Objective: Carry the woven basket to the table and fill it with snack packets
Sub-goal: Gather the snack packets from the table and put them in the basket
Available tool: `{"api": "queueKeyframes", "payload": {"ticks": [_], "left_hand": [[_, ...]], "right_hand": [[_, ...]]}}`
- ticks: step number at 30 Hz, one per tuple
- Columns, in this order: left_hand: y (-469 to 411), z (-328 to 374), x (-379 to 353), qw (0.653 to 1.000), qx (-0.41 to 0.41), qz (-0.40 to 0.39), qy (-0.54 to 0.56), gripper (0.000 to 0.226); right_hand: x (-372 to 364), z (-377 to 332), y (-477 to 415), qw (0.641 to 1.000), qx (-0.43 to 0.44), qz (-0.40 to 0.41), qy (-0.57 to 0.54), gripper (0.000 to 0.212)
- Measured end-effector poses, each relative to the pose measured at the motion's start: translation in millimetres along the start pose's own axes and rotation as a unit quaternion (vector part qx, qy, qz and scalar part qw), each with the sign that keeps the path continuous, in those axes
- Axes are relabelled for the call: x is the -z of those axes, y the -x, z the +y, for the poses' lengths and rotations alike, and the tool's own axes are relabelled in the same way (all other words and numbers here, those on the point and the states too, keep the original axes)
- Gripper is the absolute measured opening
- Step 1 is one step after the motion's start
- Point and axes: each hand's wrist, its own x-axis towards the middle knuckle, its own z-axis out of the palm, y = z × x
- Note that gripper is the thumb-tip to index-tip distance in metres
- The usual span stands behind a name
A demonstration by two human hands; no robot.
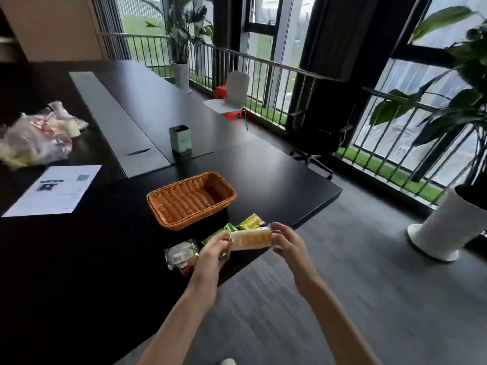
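The woven basket stands empty on the black table, near its front right corner. Just in front of it I hold a white and orange cracker packet by its two ends: my left hand grips the left end, my right hand the right end. The packet hovers above the table edge. Under and beside my hands lie green snack packets and a clear packet with white contents.
A green tin stands behind the basket. A printed sheet and a plastic bag of goods lie at the left. A white planter stands on the floor at the right, chairs and a railing beyond.
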Motion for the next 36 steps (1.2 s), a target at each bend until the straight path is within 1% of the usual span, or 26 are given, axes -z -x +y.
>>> {"api": "queueKeyframes", "payload": {"ticks": [3, 5, 8, 10, 14, 16, 20, 23, 25, 28, 31, 33, 34, 36], "left_hand": [[-54.7, 7.2, -2.4, 0.998, 0.027, 0.049, -0.016, 0.031], [-90.9, 8.0, 0.0, 0.995, 0.041, 0.085, -0.014, 0.029], [-131.3, 4.4, 10.3, 0.986, 0.084, 0.145, -0.009, 0.028], [-152.8, -2.0, 20.9, 0.977, 0.111, 0.183, 0.013, 0.025], [-176.5, -12.5, 36.7, 0.953, 0.167, 0.243, 0.067, 0.022], [-190.2, -22.7, 40.6, 0.942, 0.181, 0.272, 0.075, 0.020], [-201.4, -46.2, 36.2, 0.918, 0.220, 0.313, 0.105, 0.017], [-206.0, -59.6, 29.0, 0.908, 0.249, 0.316, 0.117, 0.021], [-209.8, -63.6, 26.3, 0.905, 0.259, 0.318, 0.116, 0.020], [-218.9, -66.7, 27.6, 0.900, 0.265, 0.327, 0.114, 0.020], [-220.9, -64.0, 32.0, 0.894, 0.276, 0.338, 0.103, 0.020], [-218.4, -59.2, 38.3, 0.892, 0.272, 0.349, 0.090, 0.032], [-216.4, -57.4, 43.3, 0.891, 0.270, 0.353, 0.086, 0.038], [-210.4, -51.7, 56.7, 0.891, 0.252, 0.370, 0.079, 0.042]], "right_hand": [[-6.4, -1.6, -66.4, 0.998, -0.033, -0.014, 0.042, 0.039], [-11.5, 0.2, -110.2, 0.996, -0.053, -0.045, 0.060, 0.039], [-27.2, 2.0, -161.1, 0.985, -0.088, -0.102, 0.107, 0.037], [-40.4, 10.0, -191.4, 0.976, -0.103, -0.136, 0.137, 0.035], [-66.5, 35.5, -238.9, 0.940, -0.140, -0.216, 0.222, 0.039], [-76.4, 50.0, -258.6, 0.915, -0.157, -0.265, 0.262, 0.041], [-79.6, 68.3, -282.2, 0.863, -0.184, -0.327, 0.339, 0.042], [-76.2, 72.0, -293.4, 0.833, -0.180, -0.355, 0.385, 0.042], [-71.4, 75.7, -298.2, 0.822, -0.167, -0.362, 0.408, 0.041], [-70.0, 77.0, -306.6, 0.813, -0.155, -0.374, 0.418, 0.040], [-76.2, 71.8, -313.9, 0.818, -0.143, -0.369, 0.418, 0.042], [-84.0, 63.7, -317.3, 0.818, -0.121, -0.355, 0.437, 0.045], [-88.0, 59.2, -317.7, 0.812, -0.107, -0.353, 0.452, 0.046], [-97.9, 47.5, -314.7, 0.795, -0.065, -0.362, 0.482, 0.046]]}}
